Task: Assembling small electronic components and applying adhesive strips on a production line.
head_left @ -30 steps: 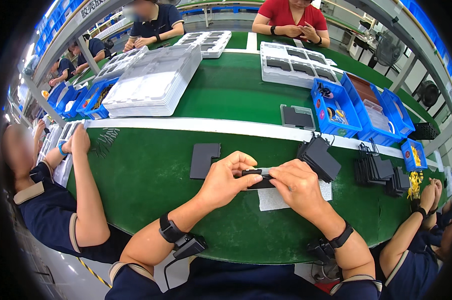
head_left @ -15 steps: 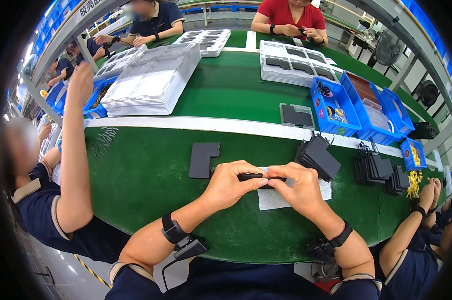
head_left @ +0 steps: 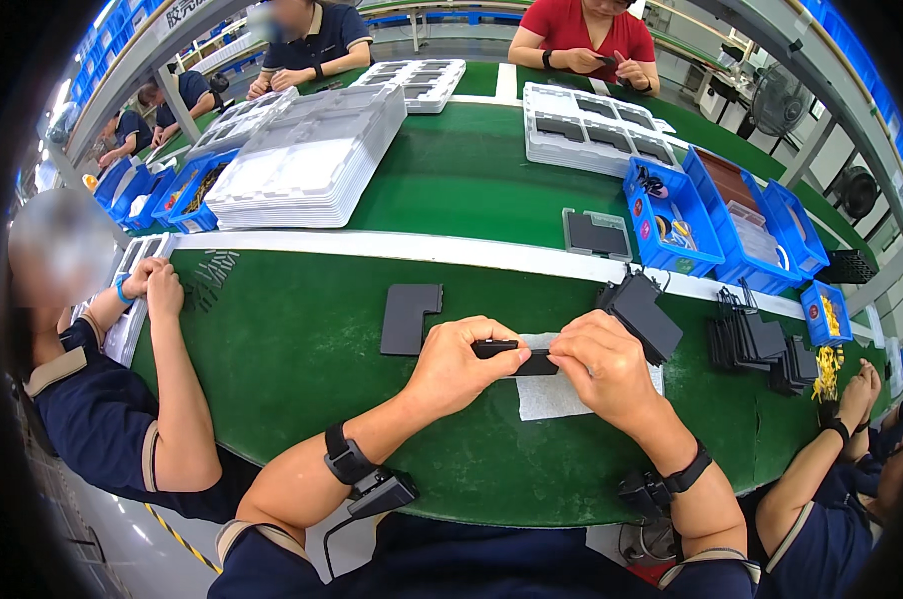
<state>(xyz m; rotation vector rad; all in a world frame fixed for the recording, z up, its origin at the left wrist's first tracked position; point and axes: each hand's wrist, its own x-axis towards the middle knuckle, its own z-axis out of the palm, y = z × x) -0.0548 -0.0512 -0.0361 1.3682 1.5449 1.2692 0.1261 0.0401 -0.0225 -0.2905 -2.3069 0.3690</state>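
Observation:
A small, dark, flat rectangular piece (head_left: pixel 538 364) is held up between my hands above a whitish sheet (head_left: pixel 543 400). My left hand (head_left: pixel 450 367) is closed around its left part, with thumb and index finger pinching a black edge. My right hand (head_left: pixel 603 361) is closed at the right end, fingertips pressed together; whether it grips the piece or something thin on it is hard to make out. Just beyond my left hand lies a black panel (head_left: pixel 408 317) with a notched corner. Stacked black panels (head_left: pixel 643 314) lie beyond my right hand.
More black panels (head_left: pixel 749 337) and yellow strips (head_left: pixel 828 371) lie to the right, near blue bins (head_left: pixel 679 258). White trays (head_left: pixel 292 210) are stacked at far left, others (head_left: pixel 576 155) at far right. Co-workers' arms (head_left: pixel 187 389) reach the green table at both sides.
My right hand has shifted slightly right, away from my left, exposing more of the dark piece. At left, a co-worker's raised arm has come down, hands now together.

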